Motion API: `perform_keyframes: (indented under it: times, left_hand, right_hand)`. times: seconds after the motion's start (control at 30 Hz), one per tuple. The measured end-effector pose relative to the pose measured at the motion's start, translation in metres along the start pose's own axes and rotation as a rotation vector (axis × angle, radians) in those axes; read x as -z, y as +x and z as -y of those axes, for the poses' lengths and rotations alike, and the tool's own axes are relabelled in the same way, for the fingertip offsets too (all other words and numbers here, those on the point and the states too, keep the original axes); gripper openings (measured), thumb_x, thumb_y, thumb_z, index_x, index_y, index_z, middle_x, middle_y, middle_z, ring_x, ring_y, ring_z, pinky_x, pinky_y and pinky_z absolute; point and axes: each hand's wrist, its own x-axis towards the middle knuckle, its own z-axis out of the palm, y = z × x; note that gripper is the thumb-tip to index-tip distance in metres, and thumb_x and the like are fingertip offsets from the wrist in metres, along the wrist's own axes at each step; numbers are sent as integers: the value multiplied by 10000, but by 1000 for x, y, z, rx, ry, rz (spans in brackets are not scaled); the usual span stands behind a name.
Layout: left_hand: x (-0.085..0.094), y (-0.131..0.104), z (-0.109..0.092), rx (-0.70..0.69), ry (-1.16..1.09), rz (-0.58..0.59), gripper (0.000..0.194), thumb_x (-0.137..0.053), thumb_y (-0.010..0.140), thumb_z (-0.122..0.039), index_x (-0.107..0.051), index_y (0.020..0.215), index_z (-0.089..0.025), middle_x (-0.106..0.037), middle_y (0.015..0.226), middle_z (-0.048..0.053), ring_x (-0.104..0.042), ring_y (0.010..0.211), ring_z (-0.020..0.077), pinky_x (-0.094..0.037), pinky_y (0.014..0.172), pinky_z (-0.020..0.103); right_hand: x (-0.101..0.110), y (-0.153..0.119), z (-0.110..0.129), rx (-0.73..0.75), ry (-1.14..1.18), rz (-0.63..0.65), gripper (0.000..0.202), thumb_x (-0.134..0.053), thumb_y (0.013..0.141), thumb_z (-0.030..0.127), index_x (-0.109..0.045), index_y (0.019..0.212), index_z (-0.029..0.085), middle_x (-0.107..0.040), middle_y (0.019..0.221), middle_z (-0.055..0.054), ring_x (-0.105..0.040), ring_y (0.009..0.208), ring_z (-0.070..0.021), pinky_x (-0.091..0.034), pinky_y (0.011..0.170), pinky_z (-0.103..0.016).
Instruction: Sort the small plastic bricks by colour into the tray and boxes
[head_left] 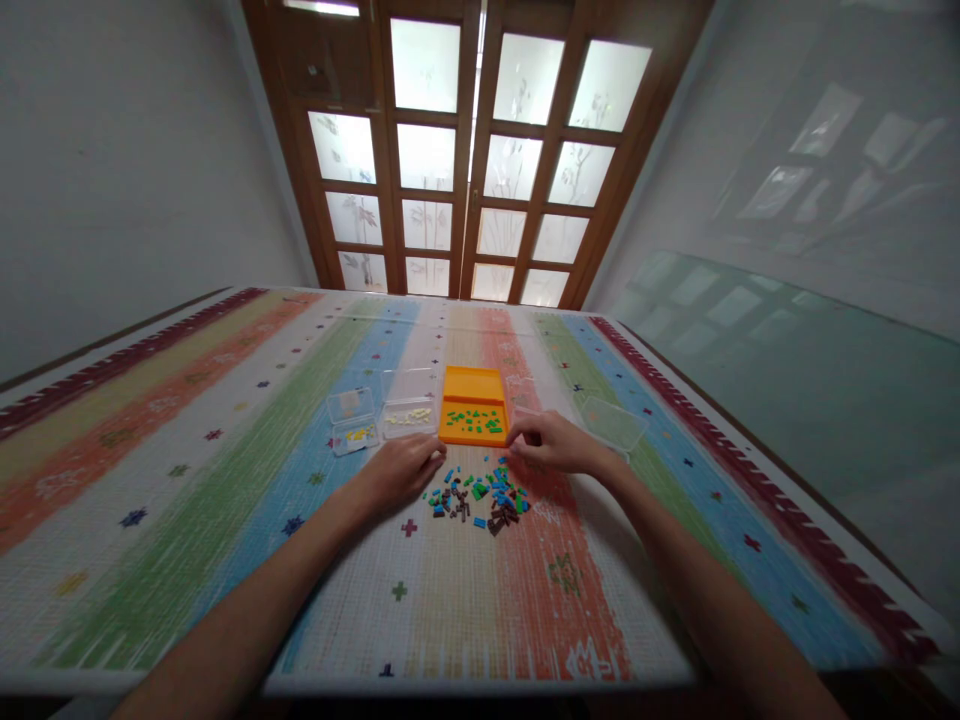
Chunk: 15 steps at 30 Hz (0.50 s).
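Observation:
An orange box [448, 430] lies with its lid up, green bricks [480, 420] scattered in its tray. In front of it is a loose pile of small toy bricks [495, 495] in brown, blue and green. My left hand [409, 466] rests at the pile's upper left, fingers curled together near the box's front left corner. At the front right corner, my right hand [555, 441] has its fingertips pinched together. Whatever either hand may hold is too small or hidden to make out.
Left of the orange box stand two clear boxes with raised lids: one box [384, 431] with pale pieces, another box [337, 446] with yellow pieces. A clear container [615, 424] lies beyond my right wrist. A striped cloth [360, 610] covers the table; wood-framed glass doors [465, 150] stand behind.

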Motion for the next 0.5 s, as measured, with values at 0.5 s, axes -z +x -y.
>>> perform_keyframes:
  times: [0.5]
  left_hand:
    - [2, 2, 0, -31, 37, 18, 313, -408, 1005, -239, -664, 838, -170, -631, 764, 59, -571, 731, 167, -435, 692, 284]
  right_hand:
    - [-25, -10, 4, 46, -67, 76, 313, -545, 805, 126, -775, 1012, 172, -751, 810, -51, -646, 717, -151, -418, 677, -229]
